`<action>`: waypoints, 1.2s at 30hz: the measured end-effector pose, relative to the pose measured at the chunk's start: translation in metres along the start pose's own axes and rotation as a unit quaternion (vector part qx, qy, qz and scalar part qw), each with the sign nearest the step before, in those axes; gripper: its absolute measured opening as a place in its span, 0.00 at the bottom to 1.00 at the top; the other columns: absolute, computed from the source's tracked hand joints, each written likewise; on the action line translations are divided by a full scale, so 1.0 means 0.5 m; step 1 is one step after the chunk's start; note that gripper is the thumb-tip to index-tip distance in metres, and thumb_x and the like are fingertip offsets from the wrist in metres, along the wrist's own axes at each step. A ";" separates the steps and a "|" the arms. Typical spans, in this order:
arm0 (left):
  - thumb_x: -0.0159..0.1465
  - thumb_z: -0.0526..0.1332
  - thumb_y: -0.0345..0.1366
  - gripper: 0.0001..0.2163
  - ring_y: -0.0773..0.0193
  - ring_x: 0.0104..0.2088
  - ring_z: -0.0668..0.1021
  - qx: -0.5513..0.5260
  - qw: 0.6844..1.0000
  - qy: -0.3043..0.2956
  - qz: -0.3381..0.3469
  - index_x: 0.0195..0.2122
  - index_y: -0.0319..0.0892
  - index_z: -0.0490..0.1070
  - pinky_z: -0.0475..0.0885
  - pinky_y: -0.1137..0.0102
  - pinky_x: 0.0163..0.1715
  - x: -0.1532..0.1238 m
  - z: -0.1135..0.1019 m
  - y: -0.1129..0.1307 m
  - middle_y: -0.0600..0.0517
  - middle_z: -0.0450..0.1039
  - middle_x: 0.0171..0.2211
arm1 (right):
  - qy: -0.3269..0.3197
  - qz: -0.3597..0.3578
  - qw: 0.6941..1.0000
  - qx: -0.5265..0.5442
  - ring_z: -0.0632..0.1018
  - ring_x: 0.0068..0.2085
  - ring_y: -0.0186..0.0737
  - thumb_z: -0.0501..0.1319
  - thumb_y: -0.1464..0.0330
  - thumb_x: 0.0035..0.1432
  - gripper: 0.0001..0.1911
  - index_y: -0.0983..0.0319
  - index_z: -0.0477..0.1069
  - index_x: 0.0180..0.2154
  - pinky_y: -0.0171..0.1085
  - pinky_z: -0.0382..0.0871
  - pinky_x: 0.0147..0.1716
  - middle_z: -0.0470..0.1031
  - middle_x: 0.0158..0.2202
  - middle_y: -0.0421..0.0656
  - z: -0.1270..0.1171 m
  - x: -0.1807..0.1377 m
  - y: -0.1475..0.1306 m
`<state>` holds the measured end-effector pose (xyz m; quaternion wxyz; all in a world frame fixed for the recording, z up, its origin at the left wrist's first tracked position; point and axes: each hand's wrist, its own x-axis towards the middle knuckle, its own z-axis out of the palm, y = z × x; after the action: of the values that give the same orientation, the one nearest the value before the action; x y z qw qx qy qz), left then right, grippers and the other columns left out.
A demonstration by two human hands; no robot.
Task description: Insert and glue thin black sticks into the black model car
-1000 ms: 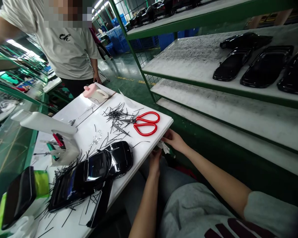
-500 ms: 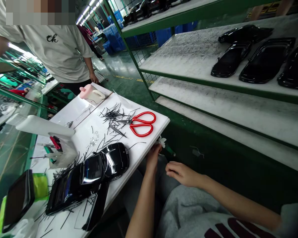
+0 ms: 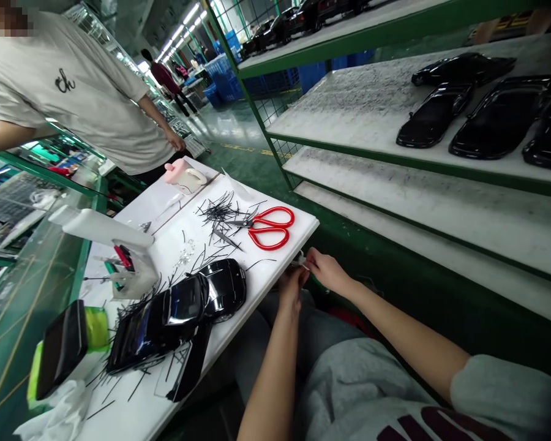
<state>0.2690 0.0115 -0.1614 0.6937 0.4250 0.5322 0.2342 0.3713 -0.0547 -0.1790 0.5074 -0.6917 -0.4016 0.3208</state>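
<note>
Just beyond the white table's right edge, my left hand (image 3: 292,286) is closed on a small crumpled white piece (image 3: 300,260); its material is hard to make out. My right hand (image 3: 327,271) pinches the same piece from the other side, fingers together. On the table (image 3: 275,282) nearest my hands lie scissors with red handles (image 3: 272,229), blades over a heap of thin black strips (image 3: 220,209). A glossy black model car (image 3: 183,309) stands left of my hands, among more strips. My fingers partly hide the white piece.
A pink-lidded cup (image 3: 186,176), a white bottle (image 3: 108,228), a tool holder (image 3: 135,282) and a phone-like black slab (image 3: 62,349) are on the table. A person (image 3: 96,92) stands behind it. Green-framed shelves (image 3: 371,147) at right carry black car bodies (image 3: 434,116).
My right hand has moved forward and left from above my lap to the white piece and now pinches it. My left hand still holds it. The view has shifted slightly.
</note>
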 end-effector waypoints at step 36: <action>0.68 0.63 0.38 0.10 0.62 0.39 0.79 0.062 0.994 -0.021 0.090 0.46 0.37 0.72 0.78 0.62 0.41 -0.054 -0.057 -0.185 0.49 0.75 0.42 | 0.125 -0.089 0.945 -0.289 0.75 0.40 0.46 0.59 0.67 0.66 0.06 0.62 0.71 0.36 0.39 0.67 0.38 0.74 0.37 0.47 0.030 -0.017 -0.019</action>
<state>0.2217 -0.0488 -0.2265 0.6536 0.5180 0.4903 0.2531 0.3523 -0.0538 -0.1737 0.3585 -0.8045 -0.4704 0.0553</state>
